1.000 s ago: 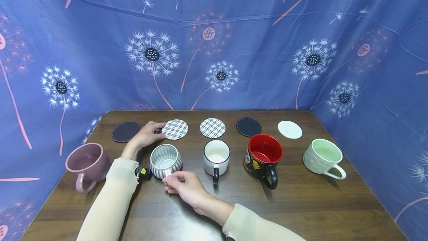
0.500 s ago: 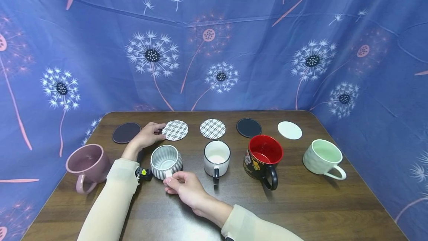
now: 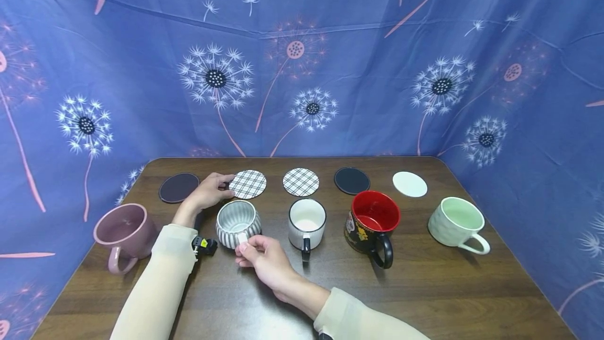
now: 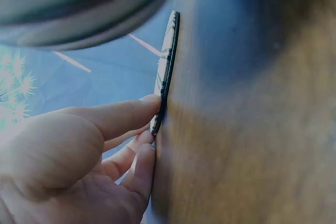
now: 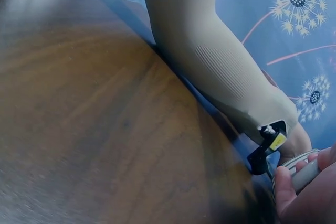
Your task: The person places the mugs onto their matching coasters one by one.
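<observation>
Shifted slightly toward 1 o'clock since half a second ago, a grey cup [image 3: 236, 219] moves with the right hand [image 3: 270, 265] while the left hand [image 3: 204, 194] stays put. A blue curtain [image 3: 363, 94] hangs behind a wooden table [image 3: 462, 287], where other mugs stand well apart, perhaps so each can be reached: plum mug [image 3: 123, 235] at the cup's 9 o'clock, white mug [image 3: 306, 225], red mug [image 3: 375, 214] and green mug [image 3: 453, 227] toward 3. At the cup's 11, left thumb and fingers pinch the 9 o'clock rim of a plaid coaster [image 3: 248, 184], likely to steady it; it lies just beyond the cup, toward 12. Pointing near 6, the cup's handle [image 3: 243, 238] is clamped between right thumb and fingers, presumably to keep the bowl level. Whether its base touches wood cannot be told.
</observation>
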`<state>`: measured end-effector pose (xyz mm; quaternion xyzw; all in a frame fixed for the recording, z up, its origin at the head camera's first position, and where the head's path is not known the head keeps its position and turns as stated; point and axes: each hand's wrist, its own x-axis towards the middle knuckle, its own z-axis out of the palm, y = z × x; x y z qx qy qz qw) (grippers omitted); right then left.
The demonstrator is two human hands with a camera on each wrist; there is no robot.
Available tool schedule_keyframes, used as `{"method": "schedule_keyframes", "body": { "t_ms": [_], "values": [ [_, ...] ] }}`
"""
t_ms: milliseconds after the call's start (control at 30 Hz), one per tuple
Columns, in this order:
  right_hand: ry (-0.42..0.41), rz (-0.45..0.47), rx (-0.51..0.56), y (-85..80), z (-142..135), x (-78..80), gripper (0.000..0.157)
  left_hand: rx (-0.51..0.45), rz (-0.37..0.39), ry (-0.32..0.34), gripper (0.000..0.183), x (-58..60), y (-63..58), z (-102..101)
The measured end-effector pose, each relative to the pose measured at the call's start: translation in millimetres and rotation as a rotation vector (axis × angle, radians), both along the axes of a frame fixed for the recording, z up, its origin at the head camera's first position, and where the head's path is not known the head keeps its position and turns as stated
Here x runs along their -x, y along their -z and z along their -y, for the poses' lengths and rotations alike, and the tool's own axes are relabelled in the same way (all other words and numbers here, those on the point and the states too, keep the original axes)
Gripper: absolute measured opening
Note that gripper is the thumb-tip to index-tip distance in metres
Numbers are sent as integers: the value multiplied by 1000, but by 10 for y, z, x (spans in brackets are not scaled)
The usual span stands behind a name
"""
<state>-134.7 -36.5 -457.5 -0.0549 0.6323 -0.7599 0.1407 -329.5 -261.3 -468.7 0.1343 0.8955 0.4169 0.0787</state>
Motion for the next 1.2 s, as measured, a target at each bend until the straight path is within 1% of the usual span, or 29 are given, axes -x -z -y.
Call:
{"method": "schedule_keyframes", "body": {
  "t_ms": [200, 400, 533, 667, 833, 900, 1000, 1200],
  "values": [
    [24, -24, 9, -130, -2, 90, 19, 34, -34, 6, 57, -7, -1, -20],
    [58, -53, 17, -229, -18, 226, 20, 24, -23, 0, 60, -10, 0, -39],
    [92, -66, 24, -274, -8, 350, 19, 28, -61, 0, 59, -24, -12, -49],
    [125, -74, 24, -332, 25, 475, 19, 47, -111, 7, 53, -34, -14, -42],
    [144, -79, 8, -409, 73, 599, 19, 47, -127, 6, 36, -40, -14, -27],
    [156, -81, 0, -423, 95, 640, 19, 45, -131, 5, 32, -40, -15, -27],
    [184, -92, -9, -420, 134, 692, 19, 52, -145, 12, 33, -49, -26, -34],
    [225, -112, -23, -354, 218, 783, 20, 56, -150, 7, 33, -68, -50, -53]
  ]
}}
